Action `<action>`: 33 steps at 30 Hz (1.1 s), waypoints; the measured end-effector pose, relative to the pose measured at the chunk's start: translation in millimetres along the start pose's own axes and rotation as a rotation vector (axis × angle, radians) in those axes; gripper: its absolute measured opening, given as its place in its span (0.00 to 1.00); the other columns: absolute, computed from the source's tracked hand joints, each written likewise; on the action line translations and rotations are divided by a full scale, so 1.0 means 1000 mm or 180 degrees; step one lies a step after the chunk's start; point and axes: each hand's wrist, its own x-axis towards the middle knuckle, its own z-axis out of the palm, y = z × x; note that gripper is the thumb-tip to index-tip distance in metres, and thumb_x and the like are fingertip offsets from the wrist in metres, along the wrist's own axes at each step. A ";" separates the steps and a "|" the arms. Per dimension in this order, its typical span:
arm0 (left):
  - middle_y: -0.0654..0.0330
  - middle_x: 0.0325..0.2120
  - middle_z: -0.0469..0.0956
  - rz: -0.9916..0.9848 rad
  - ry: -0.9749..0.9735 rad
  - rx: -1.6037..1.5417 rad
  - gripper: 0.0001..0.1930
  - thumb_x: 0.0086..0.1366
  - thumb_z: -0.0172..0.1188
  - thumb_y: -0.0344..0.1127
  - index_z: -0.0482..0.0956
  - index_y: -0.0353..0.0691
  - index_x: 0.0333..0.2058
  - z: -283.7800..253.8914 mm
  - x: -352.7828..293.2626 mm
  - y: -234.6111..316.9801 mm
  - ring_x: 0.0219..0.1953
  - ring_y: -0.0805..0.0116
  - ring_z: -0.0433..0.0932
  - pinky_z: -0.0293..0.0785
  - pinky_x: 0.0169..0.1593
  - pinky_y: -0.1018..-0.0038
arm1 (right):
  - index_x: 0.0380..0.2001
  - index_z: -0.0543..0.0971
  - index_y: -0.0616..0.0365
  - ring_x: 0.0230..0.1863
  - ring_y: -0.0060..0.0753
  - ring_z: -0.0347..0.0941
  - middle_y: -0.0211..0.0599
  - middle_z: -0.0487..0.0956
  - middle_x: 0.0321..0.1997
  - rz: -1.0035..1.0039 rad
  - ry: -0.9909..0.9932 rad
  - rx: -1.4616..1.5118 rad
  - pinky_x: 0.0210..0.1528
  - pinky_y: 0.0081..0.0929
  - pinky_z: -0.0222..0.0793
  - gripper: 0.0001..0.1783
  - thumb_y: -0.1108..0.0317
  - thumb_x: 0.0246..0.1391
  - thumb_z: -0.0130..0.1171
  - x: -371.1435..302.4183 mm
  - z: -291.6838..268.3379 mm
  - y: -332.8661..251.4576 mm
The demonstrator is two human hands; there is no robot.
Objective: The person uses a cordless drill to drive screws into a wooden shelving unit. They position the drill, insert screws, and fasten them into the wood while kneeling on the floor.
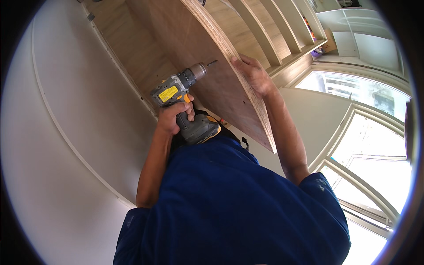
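Plywood panel [212,66] edge gripped by right hand [252,73]; left hand [173,115] clamps grey drill [183,99] w/ yellow rectangular label on side.

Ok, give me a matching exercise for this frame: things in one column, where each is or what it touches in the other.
1. cordless drill
2. wooden panel
3. drill bit
4. window

a. edge gripped by right hand
b. at the right, bright
c. held in left hand
d. pointing at the panel face

Pairs: 1-c, 2-a, 3-d, 4-b
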 end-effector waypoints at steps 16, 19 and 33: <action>0.58 0.25 0.76 -0.0116 -0.0104 -0.0013 0.17 0.60 0.62 0.32 0.78 0.33 0.48 -0.007 0.001 -0.006 0.24 0.66 0.77 0.76 0.33 0.66 | 0.61 0.77 0.67 0.58 0.39 0.74 0.54 0.82 0.53 0.0034 0.0084 -0.0442 0.65 0.36 0.64 0.42 0.34 0.67 0.52 -0.005 0.007 -0.008; 0.59 0.26 0.75 -0.0126 -0.0133 0.0099 0.18 0.62 0.62 0.34 0.78 0.34 0.50 -0.007 0.001 -0.005 0.25 0.66 0.77 0.75 0.34 0.66 | 0.62 0.77 0.68 0.57 0.38 0.74 0.53 0.82 0.53 0.0048 0.0041 -0.0313 0.65 0.36 0.64 0.42 0.35 0.68 0.52 -0.005 0.009 -0.007; 0.56 0.24 0.76 -0.0054 -0.0075 -0.0144 0.16 0.59 0.62 0.29 0.77 0.31 0.46 -0.001 0.001 -0.006 0.22 0.64 0.77 0.76 0.32 0.64 | 0.65 0.75 0.66 0.61 0.37 0.71 0.48 0.79 0.59 -0.0114 0.0377 -0.0441 0.68 0.32 0.60 0.39 0.39 0.70 0.54 0.011 0.009 0.016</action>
